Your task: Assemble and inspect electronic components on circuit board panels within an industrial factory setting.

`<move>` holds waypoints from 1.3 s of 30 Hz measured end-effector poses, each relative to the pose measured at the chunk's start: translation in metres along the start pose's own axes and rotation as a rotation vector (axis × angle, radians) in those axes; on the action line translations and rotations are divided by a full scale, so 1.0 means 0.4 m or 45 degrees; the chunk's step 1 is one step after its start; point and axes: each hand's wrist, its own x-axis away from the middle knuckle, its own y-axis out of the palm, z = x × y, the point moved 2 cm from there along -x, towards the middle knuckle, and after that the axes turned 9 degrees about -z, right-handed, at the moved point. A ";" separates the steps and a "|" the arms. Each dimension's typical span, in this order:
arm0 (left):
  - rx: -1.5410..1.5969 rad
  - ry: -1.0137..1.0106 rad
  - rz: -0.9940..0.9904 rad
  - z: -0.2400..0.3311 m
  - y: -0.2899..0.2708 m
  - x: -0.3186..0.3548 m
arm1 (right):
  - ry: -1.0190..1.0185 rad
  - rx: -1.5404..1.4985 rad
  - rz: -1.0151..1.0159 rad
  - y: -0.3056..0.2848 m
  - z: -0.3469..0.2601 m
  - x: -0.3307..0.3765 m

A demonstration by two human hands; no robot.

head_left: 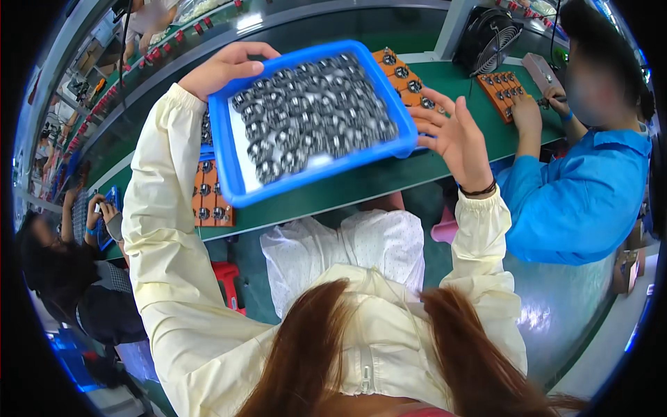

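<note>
A blue rectangular tray (pixel 224 154) is raised over the bench and tilted. Rows of small round dark metal parts (pixel 316 115) lie inside it on a white liner; they look slightly blurred. My left hand (pixel 224 69) grips its upper left rim, thumb and fingers at the edge. At the tray's right end, my right hand (pixel 460 142) is open with its fingers spread, their tips at the rim; I cannot tell whether they touch it. Partly hidden behind the tray are an orange board (pixel 213 197) with similar parts at left and another orange board (pixel 403 71) at upper right.
The green bench (pixel 292 208) runs across in front of me. To the right, a co-worker in blue (pixel 577 194) handles another orange board (pixel 501 94). A black fan (pixel 486 42) stands behind the bench. People work at the far left. A red object (pixel 228 279) is below the bench edge.
</note>
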 end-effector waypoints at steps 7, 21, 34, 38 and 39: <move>0.068 -0.051 -0.340 -0.028 0.174 -0.019 | 0.376 -0.550 -0.132 0.096 0.087 0.144; 1.240 0.460 0.454 -0.131 0.414 0.179 | -0.061 -0.496 0.189 0.174 0.090 0.188; 1.226 0.824 0.934 -0.176 0.580 0.052 | 0.019 0.135 0.019 0.134 0.167 0.153; 1.225 0.884 0.905 -0.181 0.558 0.050 | -0.316 0.825 0.596 -0.016 0.099 0.122; 1.246 0.882 0.901 -0.178 0.558 0.052 | -0.358 0.919 0.710 -0.052 0.095 0.105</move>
